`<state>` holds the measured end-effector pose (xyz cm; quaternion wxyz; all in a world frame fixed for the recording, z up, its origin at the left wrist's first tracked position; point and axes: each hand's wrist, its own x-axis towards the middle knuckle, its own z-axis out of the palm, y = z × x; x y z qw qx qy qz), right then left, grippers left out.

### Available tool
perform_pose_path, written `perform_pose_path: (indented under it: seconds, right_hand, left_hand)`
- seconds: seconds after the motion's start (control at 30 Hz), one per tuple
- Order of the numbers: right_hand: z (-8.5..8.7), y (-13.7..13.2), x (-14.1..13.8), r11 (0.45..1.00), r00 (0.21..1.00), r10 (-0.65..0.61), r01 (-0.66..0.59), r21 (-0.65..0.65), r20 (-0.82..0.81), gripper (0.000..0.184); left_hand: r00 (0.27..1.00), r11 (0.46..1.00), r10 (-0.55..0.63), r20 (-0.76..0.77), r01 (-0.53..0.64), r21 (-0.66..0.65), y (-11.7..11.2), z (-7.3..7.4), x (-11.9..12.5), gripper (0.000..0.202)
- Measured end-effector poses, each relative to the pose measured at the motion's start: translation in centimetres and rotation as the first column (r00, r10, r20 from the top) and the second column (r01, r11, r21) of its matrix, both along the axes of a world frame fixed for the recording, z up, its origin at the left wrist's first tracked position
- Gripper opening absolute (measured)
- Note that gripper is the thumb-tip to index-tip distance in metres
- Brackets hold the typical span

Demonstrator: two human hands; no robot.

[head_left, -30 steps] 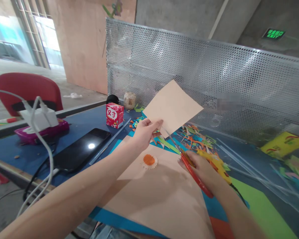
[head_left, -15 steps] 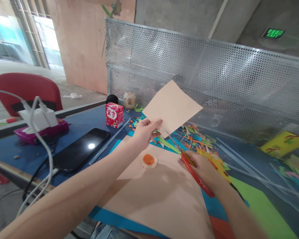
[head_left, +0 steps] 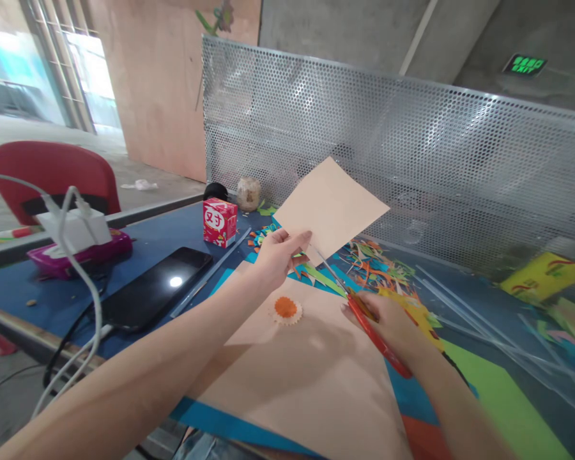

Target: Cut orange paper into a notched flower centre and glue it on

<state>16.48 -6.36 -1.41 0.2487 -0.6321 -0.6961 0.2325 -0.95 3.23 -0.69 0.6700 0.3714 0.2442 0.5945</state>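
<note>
My left hand (head_left: 280, 255) pinches the lower left edge of a square beige sheet of paper (head_left: 333, 204), thumb on top, holding it up above the table. Wrapped round the red handles of a pair of scissors (head_left: 376, 335) is my right hand (head_left: 390, 322). The scissor blades reach the sheet's bottom corner, close to my left fingers. Below both hands lies a larger beige sheet (head_left: 306, 383) on blue paper. On it rests a small round paper piece (head_left: 286, 309) with an orange centre and a fringed pale edge.
Colourful paper scraps (head_left: 378, 265) are heaped behind my hands. A phone (head_left: 156, 287), a red box (head_left: 219, 222) and a jar (head_left: 248, 193) stand or lie to the left. A perforated metal panel (head_left: 388, 134) closes off the back; green paper (head_left: 498, 396) lies right.
The scissor blades look closer together and slightly shifted at the sheet's corner. The sheet's top corner has dipped a little; both hands stay nearly in place.
</note>
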Motion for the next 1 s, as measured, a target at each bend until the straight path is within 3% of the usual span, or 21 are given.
perform_pose_path:
  seconds: [0.53, 0.73, 1.0]
  right_hand:
    - [0.06, -0.05, -0.27, 0.999, 1.0, -0.024, 0.023, -0.031, -0.018, 0.022]
    - [0.08, 0.03, -0.03, 0.999, 0.996, -0.013, 0.01, 0.03, 0.085, 0.028]
    - [-0.37, 0.24, 0.27, 0.998, 0.995, 0.019, -0.025, 0.06, 0.101, 0.027]
  left_hand:
    - [1.0, 1.0, -0.002, 0.007, 0.002, -0.018, 0.0, -0.21, 0.04, 0.014]
    - [1.0, 1.0, -0.012, 0.005, 0.012, -0.02, 0.12, -0.29, -0.01, 0.013]
    - [1.0, 0.999, -0.024, -0.014, 0.024, -0.03, 0.01, -0.09, -0.01, 0.011]
